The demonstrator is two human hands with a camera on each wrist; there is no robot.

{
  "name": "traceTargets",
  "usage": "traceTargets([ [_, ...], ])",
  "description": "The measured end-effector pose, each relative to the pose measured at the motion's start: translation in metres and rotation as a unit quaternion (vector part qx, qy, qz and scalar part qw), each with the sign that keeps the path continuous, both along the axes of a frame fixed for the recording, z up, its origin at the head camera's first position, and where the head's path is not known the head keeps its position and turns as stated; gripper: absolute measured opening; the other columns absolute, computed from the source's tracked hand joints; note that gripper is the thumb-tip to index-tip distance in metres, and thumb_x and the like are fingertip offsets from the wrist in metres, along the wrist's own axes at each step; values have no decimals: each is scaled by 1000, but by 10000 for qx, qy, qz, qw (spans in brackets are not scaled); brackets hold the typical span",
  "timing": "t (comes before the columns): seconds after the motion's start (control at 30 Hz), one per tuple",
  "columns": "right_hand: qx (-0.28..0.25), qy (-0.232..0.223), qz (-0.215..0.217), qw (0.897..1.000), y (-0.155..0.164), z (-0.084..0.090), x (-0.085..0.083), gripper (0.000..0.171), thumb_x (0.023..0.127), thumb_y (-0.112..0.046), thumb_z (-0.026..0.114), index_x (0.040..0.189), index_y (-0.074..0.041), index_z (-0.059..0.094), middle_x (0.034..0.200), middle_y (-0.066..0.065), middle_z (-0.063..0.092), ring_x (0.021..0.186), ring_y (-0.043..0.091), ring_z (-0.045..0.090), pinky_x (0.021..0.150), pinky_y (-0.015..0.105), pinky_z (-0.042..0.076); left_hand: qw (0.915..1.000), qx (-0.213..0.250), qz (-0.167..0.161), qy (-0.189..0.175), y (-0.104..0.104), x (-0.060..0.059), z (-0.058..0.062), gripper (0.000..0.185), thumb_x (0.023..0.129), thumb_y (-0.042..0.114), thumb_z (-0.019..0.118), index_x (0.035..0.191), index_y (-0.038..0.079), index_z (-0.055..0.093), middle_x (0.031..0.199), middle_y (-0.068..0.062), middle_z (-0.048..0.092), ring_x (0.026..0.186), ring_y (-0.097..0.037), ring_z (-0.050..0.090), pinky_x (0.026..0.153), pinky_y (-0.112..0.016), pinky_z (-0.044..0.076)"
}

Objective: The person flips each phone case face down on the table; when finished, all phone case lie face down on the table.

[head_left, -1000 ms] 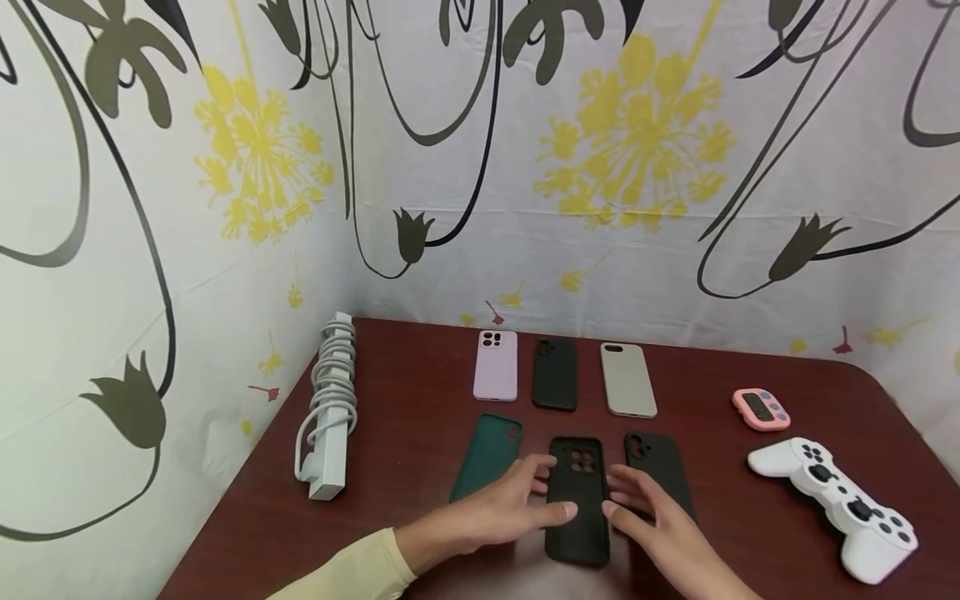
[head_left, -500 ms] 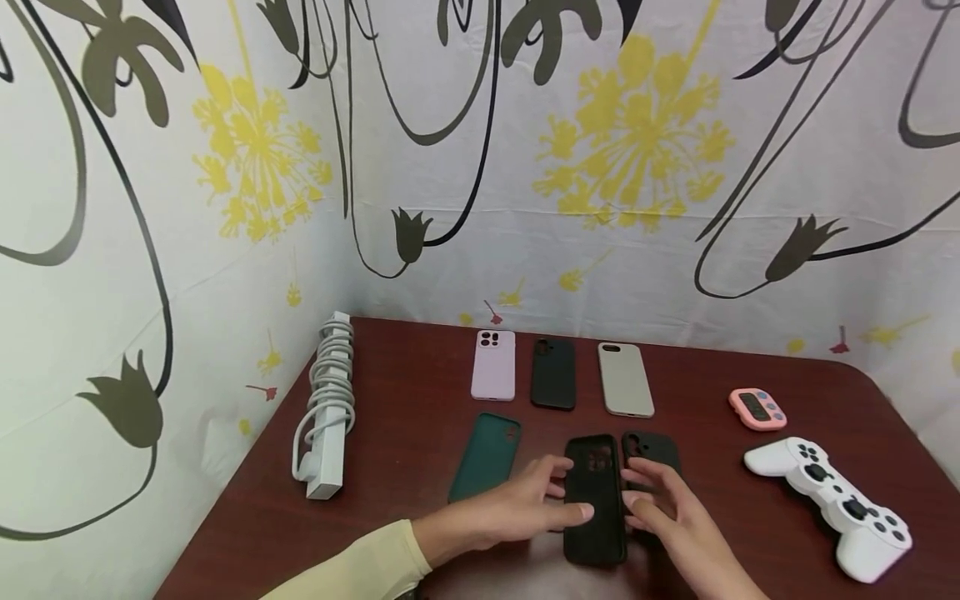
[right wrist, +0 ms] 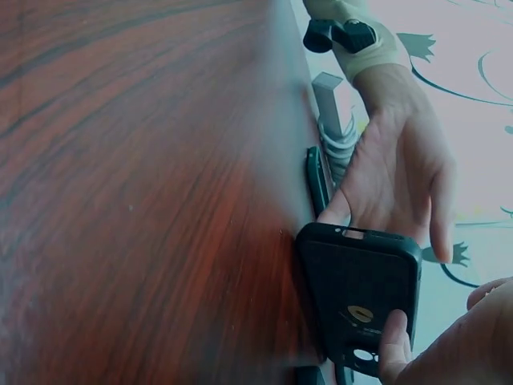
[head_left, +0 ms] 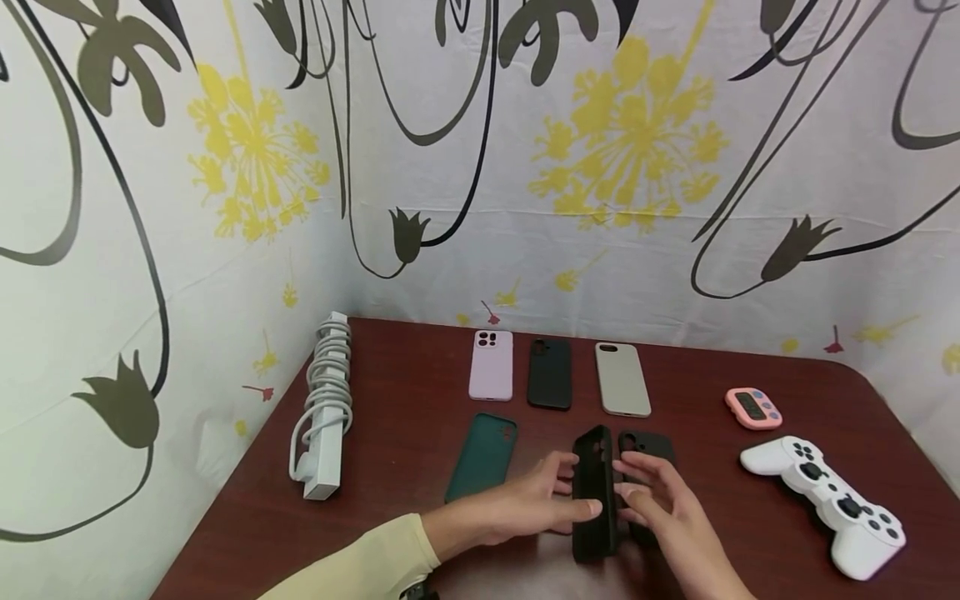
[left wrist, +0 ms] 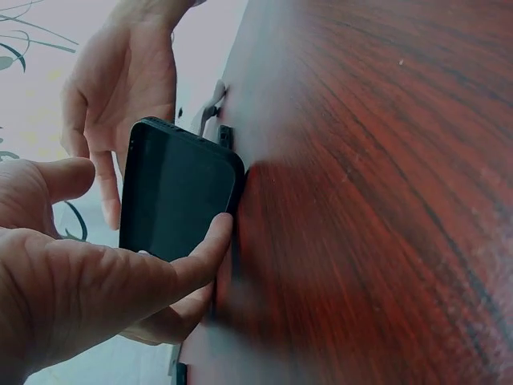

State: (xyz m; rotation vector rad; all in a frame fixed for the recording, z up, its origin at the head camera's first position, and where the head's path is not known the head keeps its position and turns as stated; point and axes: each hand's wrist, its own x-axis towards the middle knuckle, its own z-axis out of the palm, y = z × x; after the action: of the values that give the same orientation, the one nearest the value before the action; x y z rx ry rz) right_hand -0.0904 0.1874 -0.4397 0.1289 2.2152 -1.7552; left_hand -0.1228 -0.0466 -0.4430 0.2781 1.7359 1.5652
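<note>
Both hands are at the front of the brown table [head_left: 390, 392], w/ a black phone case [head_left: 594, 492] between them. The case stands up on its long edge, tipped off the table top. The left hand [head_left: 525, 508] holds it from the left side, thumb and fingers curled round it. In the left wrist view a fingertip sits on the case's edge. The right hand [head_left: 663, 500] is on the other side, fingers bent a bit, tips on the case; its thumb presses the inner face near the camera hole in the right wrist view.

Just right of it lies another black case [head_left: 647, 446], partly under the right hand. A dark green case [head_left: 483, 457] lies flat to the left, near the left hand.

Back row: pink case [head_left: 492, 364], black case [head_left: 550, 372], grey case [head_left: 622, 378], all flat & apart. A white power strip [head_left: 324, 417] w/ its cord wrapped round lies at the left edge. At the right sit a pink timer [head_left: 752, 407] & a white game controller [head_left: 825, 500].
</note>
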Motion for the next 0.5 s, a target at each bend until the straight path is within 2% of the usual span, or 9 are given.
traceTargets([
  [0.1,-23,-26,0,10000,-4,0,1,51,113,-22,49,160,-9,34,163,19,44,116,2,64,98,35,59,10000,-12,52,58,-1,1,1,69,107,28,64,163,12,26,158,-18,40,145,-34,51,104,-50,58],
  [0.3,65,-74,-89,9999,-15,-2,3,48,112,-19,50,157,-9,38,161,19,46,131,26,62,101,45,58,9996,-57,212,203,-1,2,0,69,105,29,67,161,14,30,156,-17,41,145,-33,51,102,-49,59],
  [0.4,6,-90,-45,9999,-19,-6,4,47,111,-20,52,155,-8,40,160,18,46,131,27,62,100,47,59,9993,-42,288,216,-3,3,-2,69,104,26,69,161,16,30,156,-16,43,146,-34,49,102,-47,60],
  [0.5,-107,-74,62,9999,-18,-14,4,49,110,-24,55,154,-8,42,158,18,47,127,23,63,98,45,60,9992,2,311,266,-6,3,-3,71,102,22,72,160,19,32,156,-15,44,148,-32,47,100,-44,61],
])
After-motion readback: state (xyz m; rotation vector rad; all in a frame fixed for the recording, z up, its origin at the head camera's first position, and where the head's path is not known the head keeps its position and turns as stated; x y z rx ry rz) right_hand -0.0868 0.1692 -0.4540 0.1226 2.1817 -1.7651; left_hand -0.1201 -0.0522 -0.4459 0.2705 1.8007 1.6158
